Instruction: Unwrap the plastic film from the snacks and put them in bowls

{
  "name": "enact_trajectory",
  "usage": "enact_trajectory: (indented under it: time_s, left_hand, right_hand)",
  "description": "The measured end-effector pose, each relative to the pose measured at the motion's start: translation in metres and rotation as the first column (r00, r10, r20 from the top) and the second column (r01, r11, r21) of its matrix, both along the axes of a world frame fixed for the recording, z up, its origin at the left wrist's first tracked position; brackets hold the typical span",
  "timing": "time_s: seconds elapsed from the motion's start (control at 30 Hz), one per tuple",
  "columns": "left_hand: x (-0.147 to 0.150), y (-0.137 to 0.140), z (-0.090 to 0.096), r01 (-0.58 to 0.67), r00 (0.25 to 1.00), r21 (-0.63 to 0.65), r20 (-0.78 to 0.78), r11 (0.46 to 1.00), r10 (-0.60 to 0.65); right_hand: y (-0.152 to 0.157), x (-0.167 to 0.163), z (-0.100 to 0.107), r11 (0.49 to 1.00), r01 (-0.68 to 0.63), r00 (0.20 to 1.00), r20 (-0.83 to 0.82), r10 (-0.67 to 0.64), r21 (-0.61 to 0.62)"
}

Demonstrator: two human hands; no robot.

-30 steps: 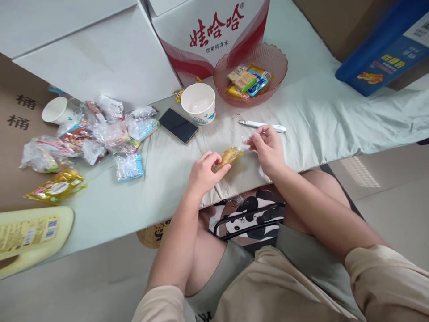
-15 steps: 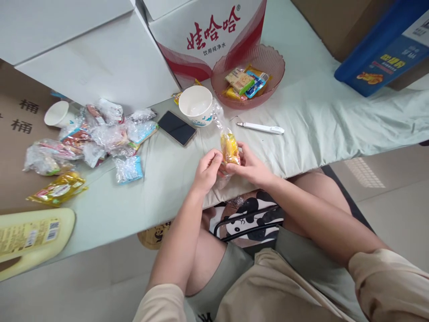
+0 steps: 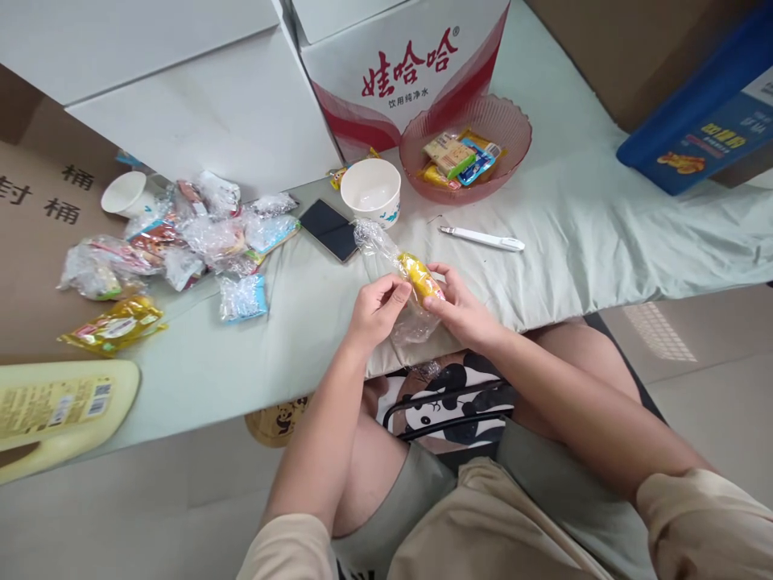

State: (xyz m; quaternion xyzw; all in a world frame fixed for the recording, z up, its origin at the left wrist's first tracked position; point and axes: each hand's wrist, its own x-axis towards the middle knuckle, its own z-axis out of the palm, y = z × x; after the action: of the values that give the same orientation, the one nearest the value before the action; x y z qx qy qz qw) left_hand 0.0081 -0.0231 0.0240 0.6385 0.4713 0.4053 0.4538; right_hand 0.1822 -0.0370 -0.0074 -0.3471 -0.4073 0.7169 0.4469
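Note:
Near the front edge of the cloth-covered table, my right hand (image 3: pixel 462 310) is closed around a yellow snack packet (image 3: pixel 421 276). Clear plastic wrap (image 3: pixel 375 240) trails from the packet toward the paper bowl, and more of it hangs below my fingers. My left hand (image 3: pixel 380 306) pinches the wrap at the packet's left side, thumb against the fingers. The white paper bowl (image 3: pixel 370 193) stands just beyond. To the right of it lies a white utility knife (image 3: pixel 481 238), and a dark phone (image 3: pixel 329 229) rests to the left.
A pink glass bowl (image 3: pixel 416 181) holds several snack packets, in front of a white carton (image 3: pixel 416 72). At left are a pile of plastic-wrapped snacks (image 3: pixel 208 238), a tipped paper cup (image 3: pixel 128 194) and a yellow jug (image 3: pixel 114 383). A blue container (image 3: pixel 676 133) stands at right.
The yellow packet has turned from nearly upright to slanting in my right hand. More loose wrap now shows below it, and my left thumb has shifted along the wrap. The camera view has shifted slightly.

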Motion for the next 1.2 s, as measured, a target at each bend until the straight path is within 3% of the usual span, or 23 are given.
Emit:
enact_trajectory:
  time_s: [0.23,0.33,0.47,0.57,0.6,0.67,0.77,0.87,0.93,1.03,1.1,1.2]
  left_hand:
    - [-0.006,-0.001,0.000,-0.011,0.990,0.170,-0.135,0.985,0.035]
    - [-0.013,-0.001,-0.001,-0.078,0.987,0.185,-0.124,0.980,0.102]
    - [-0.016,0.003,-0.002,-0.243,0.955,0.010,0.176,0.970,0.238]
    - [-0.014,0.008,0.000,-0.326,0.804,-0.228,0.444,0.917,0.396]
    - [-0.013,0.009,0.001,-0.326,0.763,-0.300,0.475,0.896,0.437]
    - [-0.010,0.010,0.002,-0.290,0.755,-0.407,0.459,0.866,0.469]
    - [-0.005,0.007,0.001,-0.218,0.841,-0.523,0.328,0.824,0.431]
    - [-0.002,0.002,0.001,-0.104,0.929,-0.589,0.230,0.801,0.289]
    - [-0.002,0.001,0.001,-0.046,0.957,-0.549,0.215,0.834,0.194]
    - [-0.007,-0.002,-0.002,-0.115,0.987,-0.339,0.064,0.934,0.145]
    - [-0.012,-0.002,-0.006,-0.146,0.989,-0.230,-0.069,0.962,0.133]
    - [-0.021,-0.003,-0.010,-0.057,0.995,-0.288,-0.096,0.956,0.031]
  right_hand:
    - [-0.002,-0.006,-0.005,0.987,0.160,0.985,0.062,-0.160,0.007]
    - [0.000,-0.005,-0.004,0.967,0.255,0.966,0.033,-0.255,0.018]
    - [0.002,-0.002,0.007,0.974,0.207,0.968,-0.127,-0.218,-0.088]
    - [0.003,-0.001,0.013,0.964,0.085,0.954,-0.257,-0.152,-0.254]
    - [0.003,-0.002,0.014,0.959,0.064,0.952,-0.270,-0.142,-0.277]
    - [0.002,-0.003,0.012,0.962,0.091,0.957,-0.245,-0.157,-0.259]
    - [0.003,-0.004,0.005,0.970,0.186,0.963,-0.166,-0.212,-0.157]
    - [0.004,-0.003,0.001,0.970,0.183,0.969,-0.138,-0.206,-0.159]
    - [0.005,-0.003,0.002,0.970,0.157,0.972,-0.143,-0.185,-0.184]
    - [0.003,-0.005,0.005,0.982,0.127,0.984,-0.107,-0.143,-0.141]
    - [0.002,-0.006,0.007,0.985,0.132,0.988,-0.062,-0.140,-0.111]
    - [0.003,-0.005,0.006,0.973,0.183,0.978,-0.071,-0.194,-0.139]
